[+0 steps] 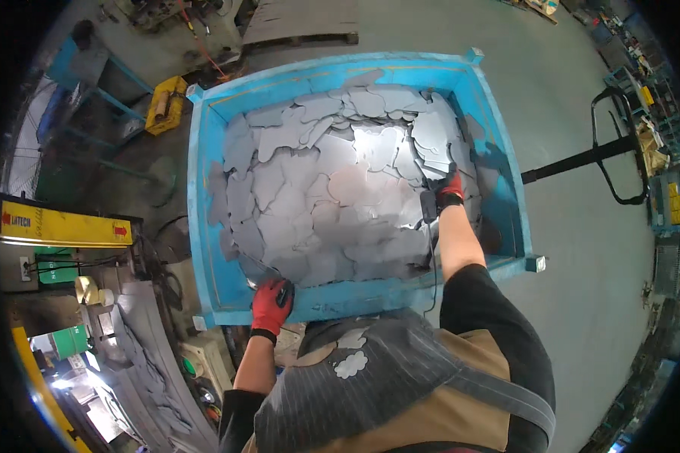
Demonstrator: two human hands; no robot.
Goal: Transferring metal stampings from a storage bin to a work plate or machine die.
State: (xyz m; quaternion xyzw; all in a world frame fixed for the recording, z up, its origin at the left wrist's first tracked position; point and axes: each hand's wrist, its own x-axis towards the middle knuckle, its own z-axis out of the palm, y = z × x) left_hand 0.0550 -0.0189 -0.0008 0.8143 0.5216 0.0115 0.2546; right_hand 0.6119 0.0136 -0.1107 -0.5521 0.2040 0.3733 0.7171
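Note:
A large blue bin (193, 189) is heaped with flat, grey, irregularly cut metal pieces (283, 185), many overlapping. My left hand (272, 300), in a red and black glove, is curled over the near rim at the bin's left part. My right hand (451, 189), gloved the same way, reaches inside to the right part of the heap and touches the pieces there. Its dark fingertips blend into the shadows, so their grip is hard to make out. Beside that wrist sits a small black box (428, 205) with a cable hanging toward me.
A black loop-shaped handle (619, 147) on a bar juts out right of the bin. At the left stand a yellow beam (64, 225) and a yellow crate (166, 106). More grey sheet pieces (147, 370) lie at lower left. A pallet (301, 36) is beyond the bin.

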